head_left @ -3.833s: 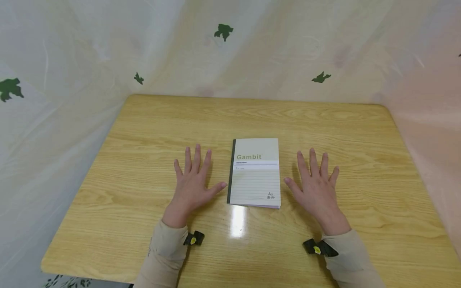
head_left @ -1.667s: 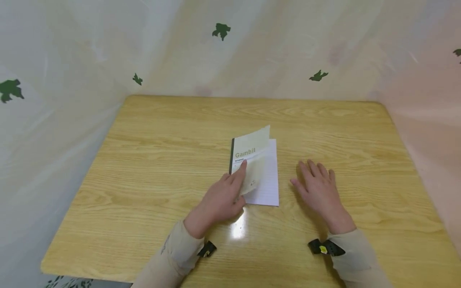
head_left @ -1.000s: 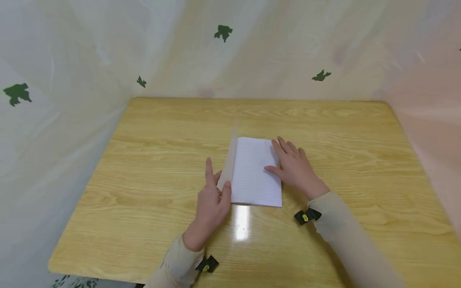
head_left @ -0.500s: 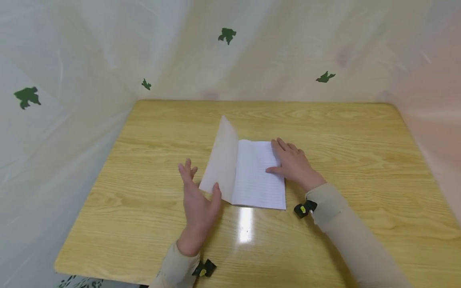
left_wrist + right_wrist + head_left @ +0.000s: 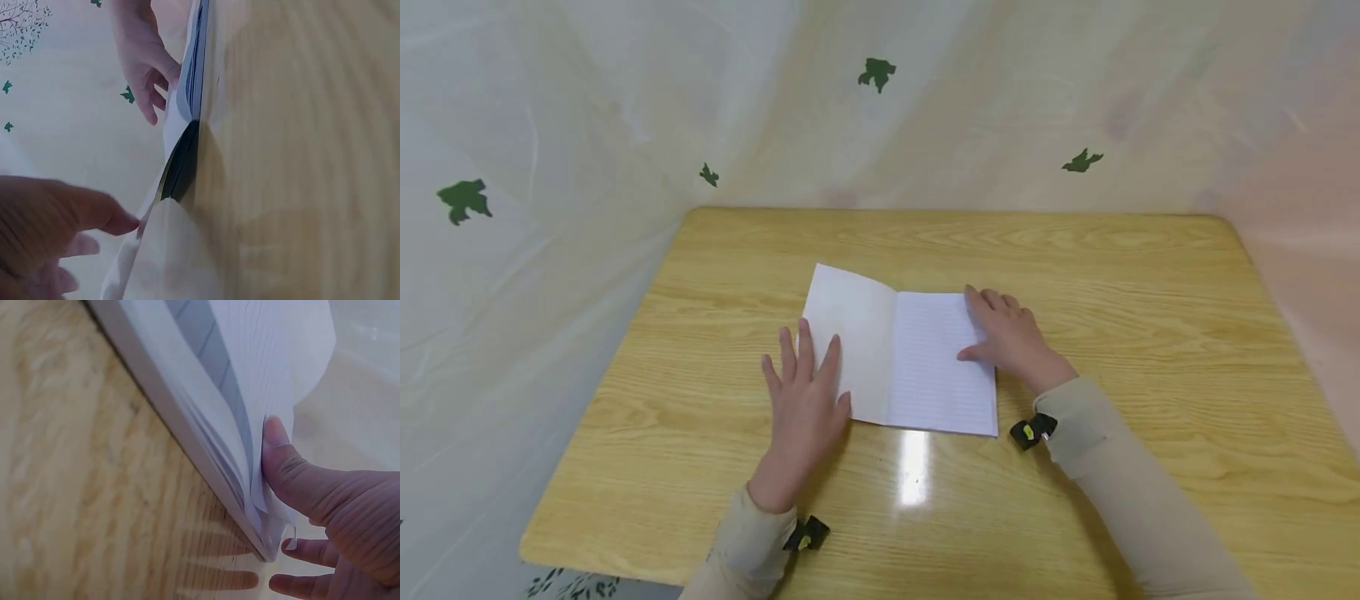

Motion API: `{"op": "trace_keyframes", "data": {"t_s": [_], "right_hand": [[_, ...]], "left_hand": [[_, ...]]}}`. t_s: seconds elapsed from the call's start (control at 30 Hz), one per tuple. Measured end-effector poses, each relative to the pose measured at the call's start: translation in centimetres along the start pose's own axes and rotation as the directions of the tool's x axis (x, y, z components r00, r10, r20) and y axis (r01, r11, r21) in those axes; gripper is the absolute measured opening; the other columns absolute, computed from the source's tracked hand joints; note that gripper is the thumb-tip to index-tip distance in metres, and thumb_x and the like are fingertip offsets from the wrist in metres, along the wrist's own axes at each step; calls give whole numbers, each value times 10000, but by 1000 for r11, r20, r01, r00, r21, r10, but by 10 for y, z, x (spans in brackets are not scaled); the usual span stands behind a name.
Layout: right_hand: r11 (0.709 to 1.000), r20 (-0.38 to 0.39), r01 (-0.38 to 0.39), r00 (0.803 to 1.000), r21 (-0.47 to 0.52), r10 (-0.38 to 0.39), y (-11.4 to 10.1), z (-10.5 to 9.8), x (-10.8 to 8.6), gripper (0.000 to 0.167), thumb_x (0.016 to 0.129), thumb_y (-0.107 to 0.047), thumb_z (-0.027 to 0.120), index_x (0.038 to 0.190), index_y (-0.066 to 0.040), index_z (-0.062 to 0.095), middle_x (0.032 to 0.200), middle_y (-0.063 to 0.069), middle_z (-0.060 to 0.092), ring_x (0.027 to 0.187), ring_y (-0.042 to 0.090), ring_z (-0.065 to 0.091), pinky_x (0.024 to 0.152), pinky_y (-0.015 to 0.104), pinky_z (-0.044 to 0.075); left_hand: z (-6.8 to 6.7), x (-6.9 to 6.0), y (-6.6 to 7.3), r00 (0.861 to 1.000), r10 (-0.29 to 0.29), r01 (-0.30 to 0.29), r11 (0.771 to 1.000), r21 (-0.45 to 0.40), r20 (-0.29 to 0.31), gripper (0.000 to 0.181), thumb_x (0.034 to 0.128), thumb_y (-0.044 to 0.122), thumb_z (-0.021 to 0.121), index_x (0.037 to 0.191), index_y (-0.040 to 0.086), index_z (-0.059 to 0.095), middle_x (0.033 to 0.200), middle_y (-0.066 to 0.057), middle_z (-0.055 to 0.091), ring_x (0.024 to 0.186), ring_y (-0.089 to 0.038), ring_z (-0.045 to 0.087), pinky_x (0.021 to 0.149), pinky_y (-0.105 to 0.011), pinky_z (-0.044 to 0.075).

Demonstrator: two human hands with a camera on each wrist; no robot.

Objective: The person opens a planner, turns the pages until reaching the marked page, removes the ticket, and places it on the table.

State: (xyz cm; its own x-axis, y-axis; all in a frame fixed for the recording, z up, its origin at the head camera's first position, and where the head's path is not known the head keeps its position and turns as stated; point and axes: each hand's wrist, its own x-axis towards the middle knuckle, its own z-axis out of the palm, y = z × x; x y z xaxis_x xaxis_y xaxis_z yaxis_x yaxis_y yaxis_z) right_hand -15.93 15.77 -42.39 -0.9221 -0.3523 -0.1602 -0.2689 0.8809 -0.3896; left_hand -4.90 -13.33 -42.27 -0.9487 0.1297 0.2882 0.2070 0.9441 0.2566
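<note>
Operator: Locate the notebook.

Technician: The white, rectangular paper notebook (image 5: 942, 367) lies opened at frame centre on the pale wood-grain counter (image 5: 700, 275). Its plain off-white cover (image 5: 857, 342) is folded out leftward, outer face hidden.

Operator: State of each grip?

Technician: The bare left hand (image 5: 801, 417), lower left of centre, has fingers extended over the cover's left edge, concealing part of it. The bare right hand (image 5: 1015, 342), right of centre, covers the page's upper right edge; its thumb touches the page, fingers extended. Neither grip is closed.

Operator: Visibility limits?

Technician: Both beige fabric sleeves (image 5: 1135, 483) are cut off at the bottom edge. The left wrist view crops the left hand. Page rulings are faint.
</note>
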Motion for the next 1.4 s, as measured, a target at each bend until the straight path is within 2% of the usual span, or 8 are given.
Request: {"op": "trace_keyframes", "data": {"t_s": [0.1,0.23,0.5,0.7,0.8,0.9,1.1,1.4], "right_hand": [[1000,-16,7,1000,-16,-8,-1,0,1,1090,769,-373,823,1563,-62,145,1525,260,277,1359,507,254,1065,666,218],[1000,-23,10,1000,-25,-11,-2,2,3,1112,758,-359,832,1565,-66,127,1500,272,301,1349,498,279,1072,646,231],[1000,15,7,1000,24,-7,1,3,4,1105,785,-313,823,1570,-72,84,1559,268,202,1394,490,211,1077,671,192],[999,59,-12,998,49,9,2,3,3,1089,798,-298,814,1574,-90,79,1567,254,193,1410,477,173,1089,670,156],[999,49,0,999,54,-2,1,2,1,1092,786,-292,824,1575,-98,93,1547,265,223,1403,475,187,1101,648,156],[999,23,17,1000,39,-18,-1,1,-1,1103,768,-291,836,1576,-113,107,1516,269,262,1387,470,217,1109,624,164],[999,-46,42,998,11,-42,-4,1,-4,1137,744,-265,856,1579,-124,97,1407,251,363,1266,421,357,1050,596,280],[986,-125,-52,989,160,72,-17,8,-6,1215,784,-117,823,1557,-114,-115,1396,308,416,1175,434,504,992,557,404]], "left_hand": [[0,6,-4,987,28,-27,1000,-8,159,671,847,198,679,1468,90,447,1600,-223,117,1471,-404,-3,1098,-685,65],[2,12,-8,951,71,-67,997,-25,301,655,915,276,616,1506,110,384,1606,-191,105,1473,-384,-4,1128,-638,52],[12,15,-12,912,113,-97,993,-61,394,725,945,431,590,1538,125,307,1602,-188,79,1466,-398,11,1125,-642,60],[13,17,-13,850,77,-60,997,-49,522,767,964,490,532,1567,144,209,1615,-172,30,1457,-434,-26,1100,-683,69],[13,17,-13,830,66,-49,998,-45,554,771,968,508,514,1572,157,187,1618,-161,16,1453,-443,-37,1098,-686,72],[14,17,-12,824,73,-54,997,-50,561,771,971,508,508,1572,152,183,1615,-166,15,1452,-446,-35,1105,-674,82],[14,17,-11,831,100,-77,995,-64,547,765,974,483,521,1565,113,204,1609,-206,43,1445,-471,-18,1119,-646,107],[12,18,-12,825,87,-89,996,-24,559,772,977,501,501,1569,121,183,1610,-201,32,1447,-467,-17,1123,-639,112]]}}
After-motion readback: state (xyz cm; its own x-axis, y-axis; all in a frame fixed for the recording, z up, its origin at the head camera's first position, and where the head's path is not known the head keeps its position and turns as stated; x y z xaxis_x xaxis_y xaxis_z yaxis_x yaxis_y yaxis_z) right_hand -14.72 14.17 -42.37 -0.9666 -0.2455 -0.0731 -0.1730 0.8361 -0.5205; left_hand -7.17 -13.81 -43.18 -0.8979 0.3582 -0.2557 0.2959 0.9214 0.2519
